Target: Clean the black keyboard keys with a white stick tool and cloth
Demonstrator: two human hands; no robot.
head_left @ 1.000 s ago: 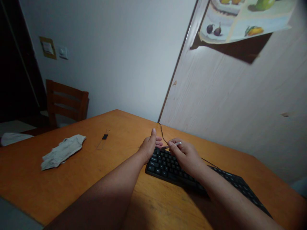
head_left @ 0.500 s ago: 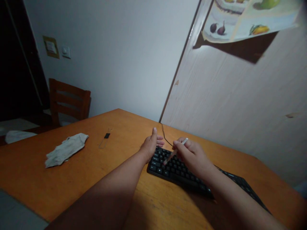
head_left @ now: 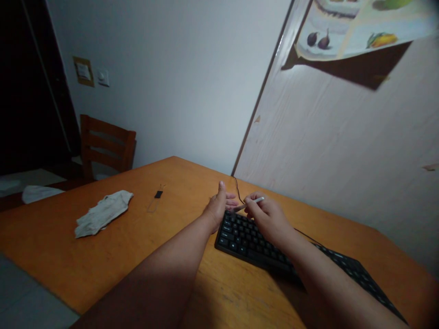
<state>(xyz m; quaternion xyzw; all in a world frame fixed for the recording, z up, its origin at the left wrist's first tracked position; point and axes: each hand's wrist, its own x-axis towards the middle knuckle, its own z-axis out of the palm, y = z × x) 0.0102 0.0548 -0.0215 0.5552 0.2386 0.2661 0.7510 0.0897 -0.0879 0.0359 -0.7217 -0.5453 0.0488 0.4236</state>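
Pinching a thin white stick (head_left: 249, 204) between thumb and forefinger, the fingers (head_left: 256, 212) of the right hand (head_left: 269, 219) were closed on its shaft. They held it low over the far left corner of the black keyboard (head_left: 245, 237), with one end pointing towards the left hand (head_left: 216, 209). That hand lay open with the thumb raised, braced against the keyboard's left end and gripping nothing. The stick was judged very light, slender and liable to bend or snap under side load, so a pinch near mid-shaft suited it. The keyboard lay flat on the orange surface (head_left: 137, 246) and was judged rigid, light and best steadied by its edge. Its cable (head_left: 237, 187) ran back towards the wall. Key legends were too small to read, and no brand was legible. A crumpled pale cloth (head_left: 103, 212) and a small black item (head_left: 158, 194) lay well apart to the left. The fruit poster (head_left: 356, 32) bore no readable writing.
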